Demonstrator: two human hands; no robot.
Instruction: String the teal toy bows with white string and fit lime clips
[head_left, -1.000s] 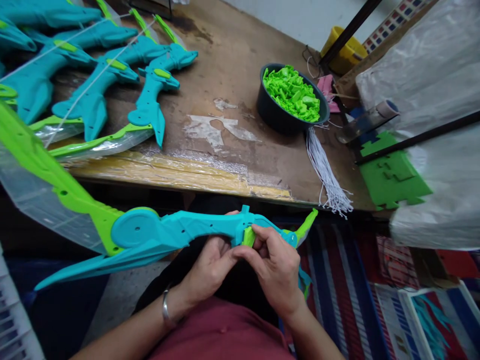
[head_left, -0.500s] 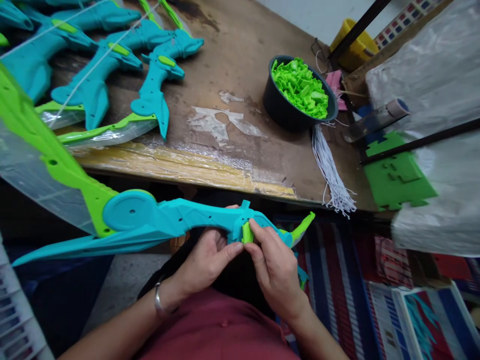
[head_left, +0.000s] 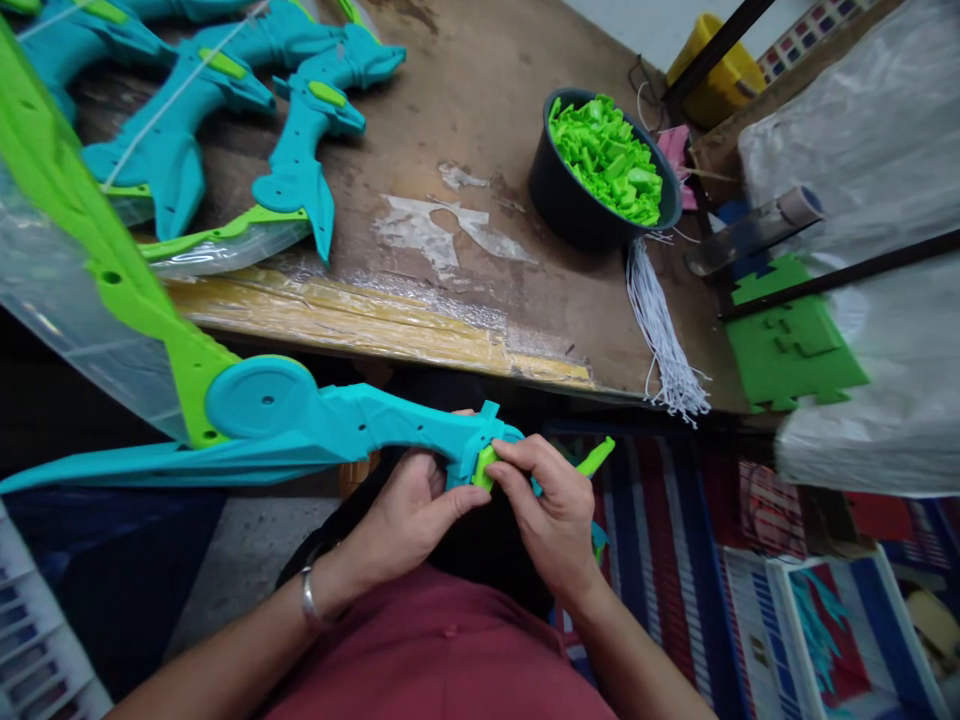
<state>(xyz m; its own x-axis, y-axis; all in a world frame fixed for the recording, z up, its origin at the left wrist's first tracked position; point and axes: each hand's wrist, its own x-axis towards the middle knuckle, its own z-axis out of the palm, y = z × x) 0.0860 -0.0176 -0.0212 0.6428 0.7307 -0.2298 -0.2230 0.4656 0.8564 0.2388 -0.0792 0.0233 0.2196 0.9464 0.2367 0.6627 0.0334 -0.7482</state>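
A toy bow (head_left: 405, 425) with a turquoise body and lime-green limbs lies across my lap, in front of the table edge. My left hand (head_left: 416, 510) is wrapped around its grip from below, the thumb stretched toward a small lime-green plastic piece (head_left: 484, 467) at the middle of the bow. My right hand (head_left: 551, 510) pinches that green piece between thumb and fingertips, against the turquoise body. Part of the bow's far end is hidden behind my right hand.
On the wooden table (head_left: 450, 130), several similar bows (head_left: 300, 130) lie at the left. A black bowl (head_left: 566, 205) full of green pieces stands at the right, beside a bundle of white strings (head_left: 660, 340). A white crate (head_left: 847, 640) sits low at the right.
The bow has shifted slightly left in view, and its left part sits a little higher. My right fingers have changed their hold on the green piece, which looks more tilted.
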